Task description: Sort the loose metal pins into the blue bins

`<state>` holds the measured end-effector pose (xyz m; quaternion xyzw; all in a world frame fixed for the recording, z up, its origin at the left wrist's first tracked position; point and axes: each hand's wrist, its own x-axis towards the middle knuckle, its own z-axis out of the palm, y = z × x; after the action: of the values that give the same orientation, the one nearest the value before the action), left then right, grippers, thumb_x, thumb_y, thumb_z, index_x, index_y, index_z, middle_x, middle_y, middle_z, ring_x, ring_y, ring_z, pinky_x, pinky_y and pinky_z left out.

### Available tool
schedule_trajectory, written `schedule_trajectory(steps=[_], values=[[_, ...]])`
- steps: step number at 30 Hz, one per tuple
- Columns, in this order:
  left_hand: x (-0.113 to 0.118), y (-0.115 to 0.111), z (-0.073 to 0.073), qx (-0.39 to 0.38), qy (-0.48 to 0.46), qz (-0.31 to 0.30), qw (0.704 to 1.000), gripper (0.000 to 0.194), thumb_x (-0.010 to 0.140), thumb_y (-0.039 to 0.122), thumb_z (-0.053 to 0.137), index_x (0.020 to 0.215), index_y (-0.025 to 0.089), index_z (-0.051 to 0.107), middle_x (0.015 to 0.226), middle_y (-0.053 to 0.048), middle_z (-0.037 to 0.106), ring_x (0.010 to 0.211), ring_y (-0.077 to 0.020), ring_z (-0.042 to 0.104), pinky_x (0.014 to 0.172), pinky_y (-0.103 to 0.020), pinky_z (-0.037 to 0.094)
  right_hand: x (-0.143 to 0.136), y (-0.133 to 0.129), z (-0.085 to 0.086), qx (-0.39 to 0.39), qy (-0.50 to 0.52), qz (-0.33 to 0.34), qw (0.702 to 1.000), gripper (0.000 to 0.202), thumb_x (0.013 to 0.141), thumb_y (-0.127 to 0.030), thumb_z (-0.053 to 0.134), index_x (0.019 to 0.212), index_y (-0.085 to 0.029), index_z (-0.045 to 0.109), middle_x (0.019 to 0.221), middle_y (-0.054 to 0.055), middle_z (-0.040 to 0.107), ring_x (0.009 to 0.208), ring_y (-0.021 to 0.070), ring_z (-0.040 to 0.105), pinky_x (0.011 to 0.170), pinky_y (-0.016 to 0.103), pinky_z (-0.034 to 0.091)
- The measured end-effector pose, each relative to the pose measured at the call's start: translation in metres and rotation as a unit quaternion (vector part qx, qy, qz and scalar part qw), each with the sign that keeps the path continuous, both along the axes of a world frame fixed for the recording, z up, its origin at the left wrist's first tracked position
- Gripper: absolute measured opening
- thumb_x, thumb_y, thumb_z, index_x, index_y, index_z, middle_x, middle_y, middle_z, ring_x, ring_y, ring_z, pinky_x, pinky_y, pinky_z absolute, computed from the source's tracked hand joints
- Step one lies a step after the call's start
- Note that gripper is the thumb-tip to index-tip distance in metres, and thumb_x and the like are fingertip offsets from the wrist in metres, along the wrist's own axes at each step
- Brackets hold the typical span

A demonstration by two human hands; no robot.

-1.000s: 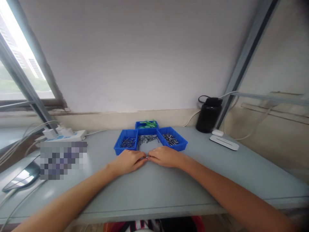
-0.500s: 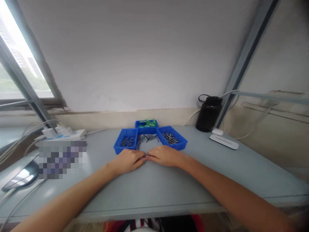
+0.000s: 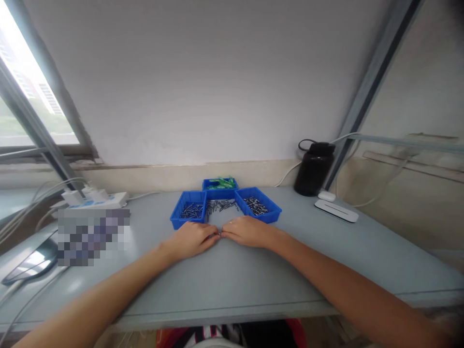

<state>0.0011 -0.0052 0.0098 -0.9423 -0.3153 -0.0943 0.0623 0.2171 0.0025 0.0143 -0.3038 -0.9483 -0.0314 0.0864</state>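
My left hand (image 3: 193, 239) and my right hand (image 3: 247, 232) meet fingertip to fingertip just above the table. Both pinch a tiny metallic piece (image 3: 219, 234) between them; most of it is hidden by the fingers. Behind my left hand stands a blue bin (image 3: 179, 223) with dark, thin metal pieces. Another blue bin (image 3: 272, 216), behind my right hand, holds many short metal pieces. Between these bins lies a loose pile of slim metal parts (image 3: 222, 205). A third blue bin (image 3: 217, 194) at the back contains green pieces (image 3: 225, 182).
A dark bottle (image 3: 313, 170) stands at the back right, near a white flat device (image 3: 336, 211) and a small white case (image 3: 326, 195). On the left are a power strip (image 3: 108, 202) with cables and a glossy dark phone-like object (image 3: 34, 263). A wall rises behind the table.
My fingertips have come slightly closer together, and less of the small piece shows between them. The camera view has shifted a little; the bins stay in place.
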Motion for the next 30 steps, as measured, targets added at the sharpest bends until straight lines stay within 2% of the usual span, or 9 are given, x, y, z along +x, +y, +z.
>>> schedule_trajectory(steps=[9,17,23,30], values=[[-0.0003,-0.0026,0.0011,0.016,-0.002,-0.002,1.0,0.029,0.097,0.037,0.041,0.087,0.018,0.062,0.072,-0.001,0.065,0.066,-0.014,0.062,0.057,-0.023,0.039,-0.0004,-0.0018,-0.0014,0.021,0.019,0.019,0.999,0.029,0.098,-0.029,0.044,0.083,-0.017,0.066,0.073,0.003,0.067,0.068,0.0145,0.059,0.061,0.026,0.038],[0.0007,-0.001,0.0009,0.058,-0.023,-0.018,0.998,0.033,0.099,0.035,0.035,0.085,0.017,0.06,0.08,-0.004,0.064,0.077,-0.0163,0.061,0.066,-0.026,0.043,-0.0001,-0.001,-0.0012,0.015,0.022,0.004,1.0,0.031,0.099,-0.03,0.041,0.081,-0.016,0.063,0.074,0.004,0.066,0.068,0.0154,0.06,0.061,0.027,0.038],[0.0001,-0.0023,0.0008,0.025,-0.012,0.01,1.0,0.029,0.098,0.034,0.037,0.086,0.019,0.058,0.074,-0.001,0.064,0.066,-0.0141,0.061,0.057,-0.024,0.04,0.0007,-0.0014,-0.0021,0.005,0.017,0.0,1.0,0.035,0.1,-0.034,0.038,0.083,-0.017,0.063,0.076,0.004,0.068,0.069,0.0162,0.061,0.06,0.027,0.038],[-0.0005,-0.0015,-0.0007,0.021,-0.015,0.014,1.0,0.029,0.098,0.036,0.037,0.096,0.019,0.061,0.077,-0.002,0.067,0.069,-0.0149,0.064,0.059,-0.023,0.042,0.0011,-0.0017,-0.0027,0.006,0.018,0.001,1.0,0.033,0.099,-0.032,0.039,0.087,-0.017,0.065,0.077,0.005,0.069,0.071,0.0175,0.062,0.062,0.029,0.04]])
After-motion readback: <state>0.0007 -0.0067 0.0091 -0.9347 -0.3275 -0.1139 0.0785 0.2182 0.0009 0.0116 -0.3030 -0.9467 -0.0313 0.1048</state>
